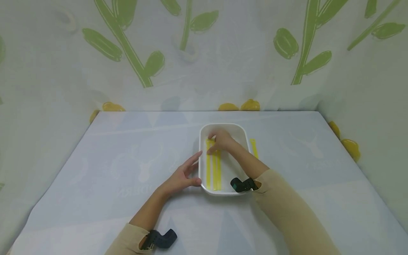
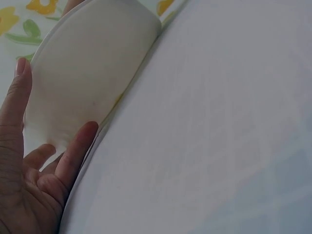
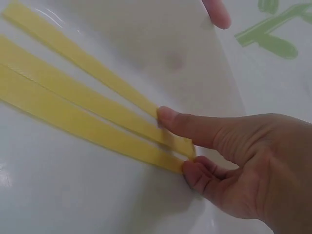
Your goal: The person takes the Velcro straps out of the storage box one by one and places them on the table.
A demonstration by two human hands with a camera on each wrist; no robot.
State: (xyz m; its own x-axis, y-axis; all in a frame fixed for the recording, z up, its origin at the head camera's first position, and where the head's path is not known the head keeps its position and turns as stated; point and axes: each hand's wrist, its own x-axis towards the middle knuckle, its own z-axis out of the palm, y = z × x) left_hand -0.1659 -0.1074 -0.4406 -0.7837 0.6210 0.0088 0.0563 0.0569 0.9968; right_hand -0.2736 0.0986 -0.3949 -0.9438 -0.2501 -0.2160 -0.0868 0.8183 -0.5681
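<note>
A white rectangular tray (image 1: 227, 173) with rounded corners sits on the table. Inside it, three flat yellow strips (image 3: 92, 109) lie side by side lengthwise, two close together and one slightly apart. My right hand (image 1: 223, 140) reaches into the tray at their far end. In the right wrist view its thumb (image 3: 183, 124) touches the separate strip's end, while curled fingers (image 3: 202, 180) meet the opposite outer strip, taking the ends between them. My left hand (image 1: 182, 177) rests against the tray's left side, thumb and fingers spread along the wall, holding nothing.
Another yellow strip (image 1: 254, 148) lies on the table just right of the tray, partly hidden by the right forearm. A pale printed cloth (image 1: 143, 141) covers the table. Behind it hangs a curtain (image 1: 223, 63) with green leaf patterns. Dark wrist cameras (image 1: 164, 239) sit at both sleeves.
</note>
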